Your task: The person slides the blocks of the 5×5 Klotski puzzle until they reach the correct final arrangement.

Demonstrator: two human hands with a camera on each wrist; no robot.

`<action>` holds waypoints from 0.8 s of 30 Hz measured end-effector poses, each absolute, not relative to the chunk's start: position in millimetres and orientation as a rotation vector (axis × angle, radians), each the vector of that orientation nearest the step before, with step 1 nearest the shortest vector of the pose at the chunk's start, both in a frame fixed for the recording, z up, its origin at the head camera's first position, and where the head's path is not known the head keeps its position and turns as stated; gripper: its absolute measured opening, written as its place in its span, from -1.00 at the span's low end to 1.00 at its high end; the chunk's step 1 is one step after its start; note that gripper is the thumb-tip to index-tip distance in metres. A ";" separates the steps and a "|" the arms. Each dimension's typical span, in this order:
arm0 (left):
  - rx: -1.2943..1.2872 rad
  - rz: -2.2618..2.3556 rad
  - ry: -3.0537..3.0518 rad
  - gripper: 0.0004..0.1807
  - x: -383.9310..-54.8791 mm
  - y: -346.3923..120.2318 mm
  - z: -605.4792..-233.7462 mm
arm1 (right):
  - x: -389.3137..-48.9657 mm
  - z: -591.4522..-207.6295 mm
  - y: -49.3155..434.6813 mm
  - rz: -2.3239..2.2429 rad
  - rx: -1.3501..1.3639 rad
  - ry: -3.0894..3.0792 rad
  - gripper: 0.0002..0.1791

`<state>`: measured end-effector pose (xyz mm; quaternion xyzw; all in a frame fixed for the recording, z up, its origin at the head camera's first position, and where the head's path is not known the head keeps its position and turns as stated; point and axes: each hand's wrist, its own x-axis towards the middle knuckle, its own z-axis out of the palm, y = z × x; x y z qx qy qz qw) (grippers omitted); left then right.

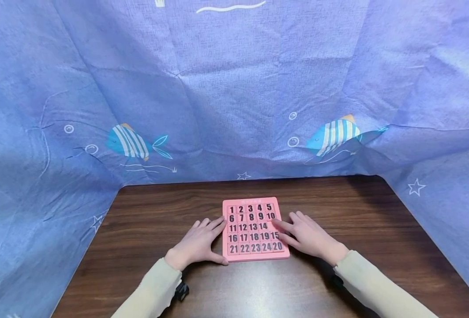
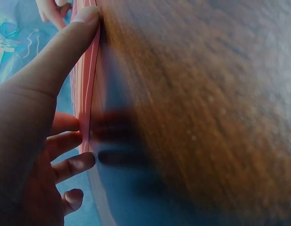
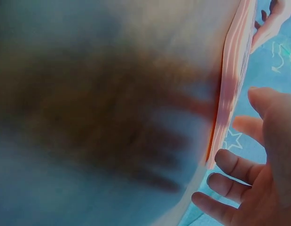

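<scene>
A pink number slide puzzle lies flat on the table with its black numerals facing me. Its gap is at the right end of the third row, after 14, and tile 15 sits just below. My left hand rests against the puzzle's left side, fingertips at the edge and thumb by the near corner. In the left wrist view that thumb lies along the pink edge. My right hand reaches in from the right, index fingertip over the gap beneath 10, thumb beside tile 15. Its fingers are spread in the right wrist view.
The dark wood-grain table runs up to a blue cloth printed with fish and stars, which hangs behind it and at both sides. A black wrist strap piece shows under the left sleeve.
</scene>
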<state>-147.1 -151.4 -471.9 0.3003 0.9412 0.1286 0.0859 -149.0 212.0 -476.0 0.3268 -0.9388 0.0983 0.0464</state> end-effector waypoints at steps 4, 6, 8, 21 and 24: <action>0.868 0.401 2.792 0.28 -146.2 -152.4 -472.8 | -137.6 -474.1 215.9 0.290 1.028 -2.863 -0.53; 0.870 0.407 2.793 0.28 -145.7 -152.6 -472.2 | -131.9 -473.8 218.3 0.288 1.045 -2.857 -0.53; 0.876 0.410 2.796 0.28 -145.4 -152.6 -471.6 | -126.7 -474.5 220.9 0.283 1.071 -2.845 -0.52; 0.892 0.403 2.804 0.29 -146.4 -151.3 -471.0 | -121.4 -476.4 226.9 0.299 1.111 -2.784 -0.53; 0.898 0.411 2.800 0.29 -146.3 -150.3 -470.5 | -123.9 -474.5 226.0 0.302 1.103 -2.774 -0.53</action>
